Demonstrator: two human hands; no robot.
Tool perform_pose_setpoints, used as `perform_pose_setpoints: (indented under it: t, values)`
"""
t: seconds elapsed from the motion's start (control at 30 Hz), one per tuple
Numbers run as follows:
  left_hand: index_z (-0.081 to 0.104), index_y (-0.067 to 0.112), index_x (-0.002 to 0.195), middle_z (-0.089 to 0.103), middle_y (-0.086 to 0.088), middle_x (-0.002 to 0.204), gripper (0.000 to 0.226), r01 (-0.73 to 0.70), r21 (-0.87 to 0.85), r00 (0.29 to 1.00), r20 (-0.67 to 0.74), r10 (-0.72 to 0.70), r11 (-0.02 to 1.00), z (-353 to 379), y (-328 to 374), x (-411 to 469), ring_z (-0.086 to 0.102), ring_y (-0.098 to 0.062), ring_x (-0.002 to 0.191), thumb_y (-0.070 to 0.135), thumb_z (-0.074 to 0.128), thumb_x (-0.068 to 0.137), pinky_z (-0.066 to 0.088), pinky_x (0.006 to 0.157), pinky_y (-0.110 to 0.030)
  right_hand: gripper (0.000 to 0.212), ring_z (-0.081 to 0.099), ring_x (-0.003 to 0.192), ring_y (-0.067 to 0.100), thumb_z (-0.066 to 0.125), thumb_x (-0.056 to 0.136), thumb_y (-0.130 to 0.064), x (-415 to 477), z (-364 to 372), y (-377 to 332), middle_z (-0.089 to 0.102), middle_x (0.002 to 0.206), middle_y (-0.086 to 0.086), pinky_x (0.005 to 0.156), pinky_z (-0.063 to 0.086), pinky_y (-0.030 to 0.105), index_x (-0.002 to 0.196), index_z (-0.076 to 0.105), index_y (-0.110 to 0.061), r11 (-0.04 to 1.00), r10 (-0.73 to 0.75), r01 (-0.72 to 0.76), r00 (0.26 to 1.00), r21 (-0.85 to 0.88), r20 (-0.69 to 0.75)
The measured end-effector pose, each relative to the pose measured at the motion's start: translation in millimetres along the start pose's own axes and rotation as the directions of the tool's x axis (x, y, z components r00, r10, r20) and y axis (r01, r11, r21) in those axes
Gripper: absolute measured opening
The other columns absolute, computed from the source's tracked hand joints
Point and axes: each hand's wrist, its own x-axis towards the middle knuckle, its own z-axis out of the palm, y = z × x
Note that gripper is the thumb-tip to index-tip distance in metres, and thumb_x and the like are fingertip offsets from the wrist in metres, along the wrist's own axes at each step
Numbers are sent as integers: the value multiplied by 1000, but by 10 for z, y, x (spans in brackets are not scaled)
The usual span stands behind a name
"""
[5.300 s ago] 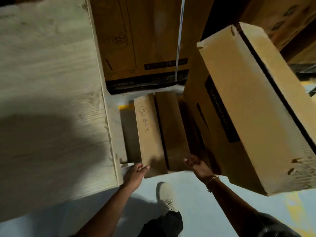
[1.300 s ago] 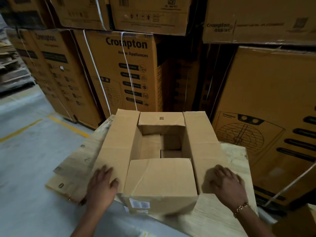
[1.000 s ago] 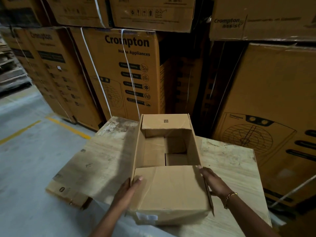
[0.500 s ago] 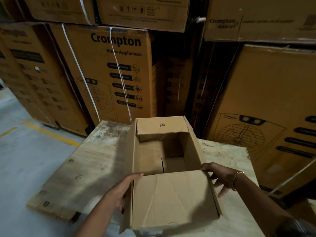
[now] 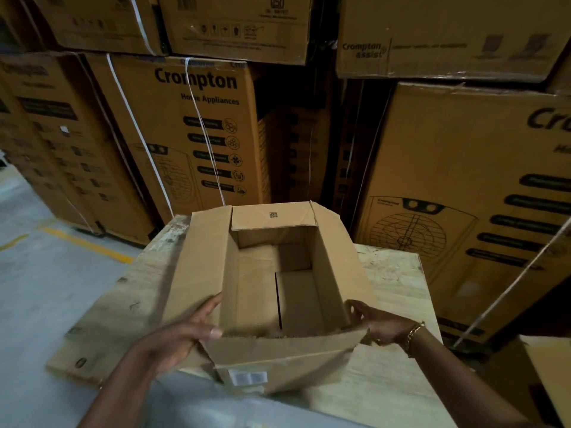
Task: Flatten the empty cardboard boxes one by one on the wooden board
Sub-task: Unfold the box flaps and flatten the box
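Note:
An empty brown cardboard box [image 5: 272,282] stands upright on the wooden board [image 5: 398,279], its top open and all flaps spread outward. The bottom flaps inside are still folded shut. My left hand [image 5: 182,335] grips the box's near left corner, thumb at the rim and fingers along the left flap. At the near right corner my right hand [image 5: 375,324], with a bracelet on the wrist, pinches the rim. The near flap with a white label hangs down toward me.
A flattened sheet of cardboard [image 5: 105,322] lies on the board to the left of the box and juts over the grey floor [image 5: 40,273]. Tall stacks of strapped printed cartons [image 5: 197,128] stand close behind the board. Another carton [image 5: 543,372] shows at the lower right.
The side flaps, held upright half a second ago, are now spread outward, and the near flap has dropped down. Both hands stay at the near corners.

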Motion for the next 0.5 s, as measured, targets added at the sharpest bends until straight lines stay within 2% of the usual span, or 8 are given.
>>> perform_pose_setpoints:
  t: [0.07,0.13,0.23,0.27,0.3,0.37,0.43,0.5]
  values:
    - [31,41,147,7,17,161,124,10,71,996,83,-16,997,68,-87,-155,0,-2,146,56,91,39,16,111,-33,122,51,124,21,82,64,-64,-27,120,52,42,146,4,101,48,35,154,16,-16,997,-32,31,999,-77,-11]
    - [30,41,146,5,17,161,123,26,124,997,75,-35,992,148,-182,-231,0,1,143,63,89,40,15,113,-31,146,34,143,22,80,47,-80,-33,191,124,25,161,0,115,36,41,157,1,-25,985,-29,21,998,-169,-47]
    - [16,42,151,-5,19,161,139,91,245,995,-62,-78,965,250,-338,-178,-4,0,144,67,90,37,11,119,-30,150,2,152,20,79,46,-80,-79,283,157,3,166,-6,122,19,46,156,-9,-29,955,-80,64,996,-289,-43]
    - [7,42,154,-15,17,161,147,139,393,989,-109,-105,909,293,-375,-124,-11,-4,147,71,89,34,9,122,-35,149,-6,152,19,80,49,-78,-92,309,160,-2,166,-7,123,14,46,156,-12,-29,945,-97,79,994,-316,-42]
    - [-4,41,154,-27,13,160,157,210,579,976,-177,-129,788,346,-410,-72,-20,-10,147,77,84,30,5,123,-41,149,-12,151,18,80,50,-76,-107,334,159,-6,165,-7,123,10,45,155,-14,-30,936,-106,85,993,-340,-43]
    - [-25,35,149,-47,4,149,170,346,779,934,-338,-115,523,449,-539,36,-36,-24,143,89,70,19,-4,120,-50,154,-10,151,21,79,46,-79,-105,391,185,-12,165,-2,122,14,43,154,-20,-30,912,-83,47,994,-406,-70]
    - [-31,32,146,-51,0,145,172,389,792,903,-430,-23,470,551,-668,122,-32,-31,145,87,72,20,3,120,-52,156,10,151,30,79,47,-78,-67,476,235,-16,164,7,119,28,42,151,-27,-28,863,-55,-16,991,-505,-125]
    - [-21,32,154,-34,-4,158,162,375,805,873,-474,118,459,590,-791,187,-8,-31,152,78,80,35,25,119,-43,149,30,144,33,80,54,-67,-35,594,283,-9,165,9,109,42,42,151,-27,-29,839,-85,-50,971,-541,-222]
